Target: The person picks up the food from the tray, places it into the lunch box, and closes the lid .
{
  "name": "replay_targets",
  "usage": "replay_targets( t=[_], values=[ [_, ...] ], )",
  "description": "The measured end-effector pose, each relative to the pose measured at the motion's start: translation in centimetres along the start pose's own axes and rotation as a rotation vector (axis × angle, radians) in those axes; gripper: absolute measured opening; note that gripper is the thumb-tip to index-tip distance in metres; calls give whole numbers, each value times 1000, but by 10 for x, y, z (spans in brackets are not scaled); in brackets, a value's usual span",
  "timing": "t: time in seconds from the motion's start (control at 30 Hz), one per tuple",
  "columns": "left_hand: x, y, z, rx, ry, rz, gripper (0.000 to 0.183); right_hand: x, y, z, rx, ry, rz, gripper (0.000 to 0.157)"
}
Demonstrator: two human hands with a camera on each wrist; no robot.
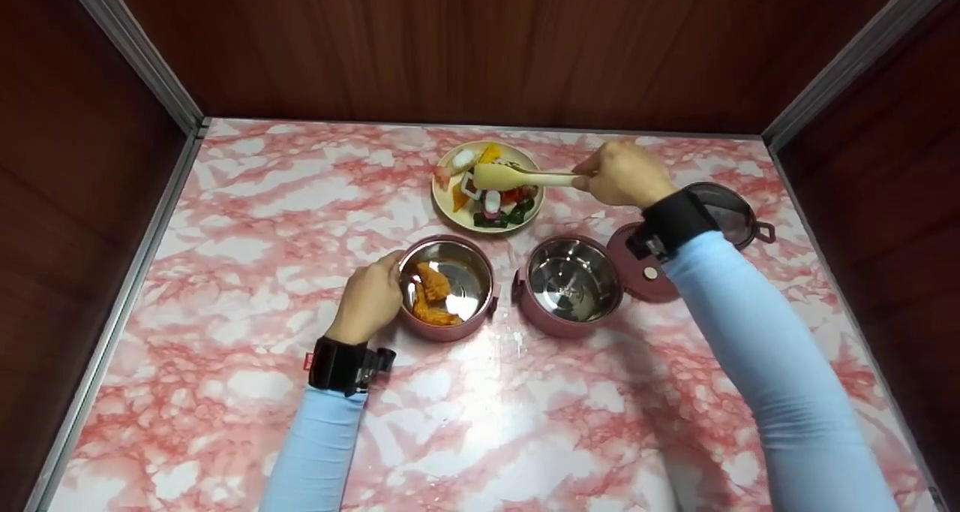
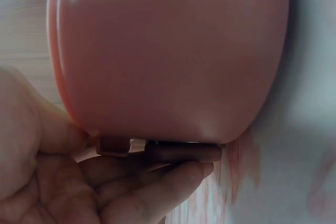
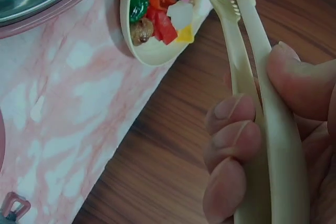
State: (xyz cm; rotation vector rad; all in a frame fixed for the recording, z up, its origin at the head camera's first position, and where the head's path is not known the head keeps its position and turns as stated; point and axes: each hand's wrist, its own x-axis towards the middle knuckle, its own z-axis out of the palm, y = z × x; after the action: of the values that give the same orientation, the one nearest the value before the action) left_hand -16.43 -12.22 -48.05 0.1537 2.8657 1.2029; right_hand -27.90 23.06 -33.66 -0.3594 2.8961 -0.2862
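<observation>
In the head view, we judge the work partly done: orange pieces [image 1: 433, 281] lie in the left pot [image 1: 450, 333], while assorted food [image 1: 517, 194] is left on the plate [image 1: 448, 210] at that pot's one o'clock. The left hand [image 1: 367, 302] is at its ten o'clock; the right hand [image 1: 626, 174] poises tongs [image 1: 553, 181] above the plate.

In the left wrist view, we see thumb and fingers gripping the pot's handle [image 2: 184, 153].

In the right wrist view, we see fingers clasping the tongs, but cannot tell whether their tips hold food.
</observation>
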Motion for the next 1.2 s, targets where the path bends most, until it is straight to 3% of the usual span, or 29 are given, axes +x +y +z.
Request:
replay_targets(
  t=[0.37,0.63,0.93,1.1,1.2],
  values=[
    [0,0,0,9,14,15,40,-50,0,-21,45,25,-37,31],
    [0,1,1,10,12,15,40,-86,-18,-20,-55,57,-66,29],
    [1,-1,0,14,-6,-3,41,-121,-60,11,-230,195,-97,25],
    [1,1,0,4,-12,-3,41,-128,-77,36,-279,243,-121,14],
    [1,1,0,8,-12,2,40,-131,-82,52,-319,334,-180,21]
  ],
)
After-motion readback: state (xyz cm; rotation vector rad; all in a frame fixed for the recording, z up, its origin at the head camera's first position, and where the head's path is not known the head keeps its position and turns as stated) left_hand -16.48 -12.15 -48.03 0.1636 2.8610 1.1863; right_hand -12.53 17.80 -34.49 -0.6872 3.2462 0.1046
